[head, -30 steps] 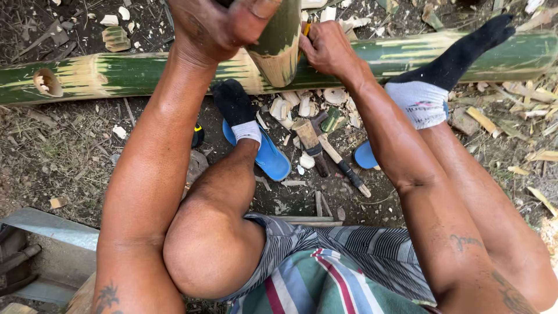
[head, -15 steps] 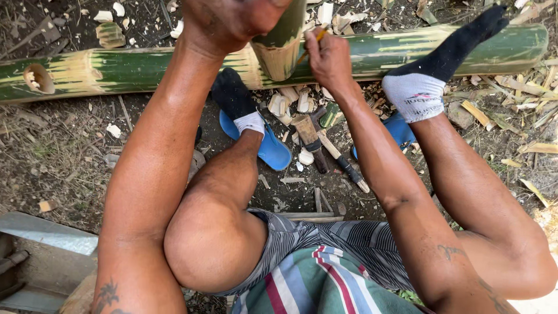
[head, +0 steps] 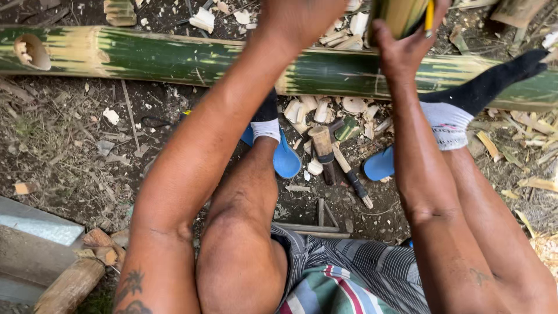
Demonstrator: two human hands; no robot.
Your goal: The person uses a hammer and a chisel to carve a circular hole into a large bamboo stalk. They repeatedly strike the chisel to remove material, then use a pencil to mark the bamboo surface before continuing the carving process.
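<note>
My left hand is at the top edge, closed around the upper end of a short upright bamboo piece; most of its fingers are out of frame. My right hand presses against the same piece and pinches a yellow pencil against it. The piece stands on or just in front of a long green bamboo pole lying across the ground. My feet in black-and-white socks and blue sandals rest near the pole.
A wooden mallet and a chisel lie on the dirt between my feet, among pale bamboo chips. The pole has a cut hole at its left end. A metal sheet and log sit bottom left.
The view has tilted down and shifted, so both hands and the upright bamboo piece now sit higher in frame. The right foot has moved up onto the pole. The grip looks unchanged.
</note>
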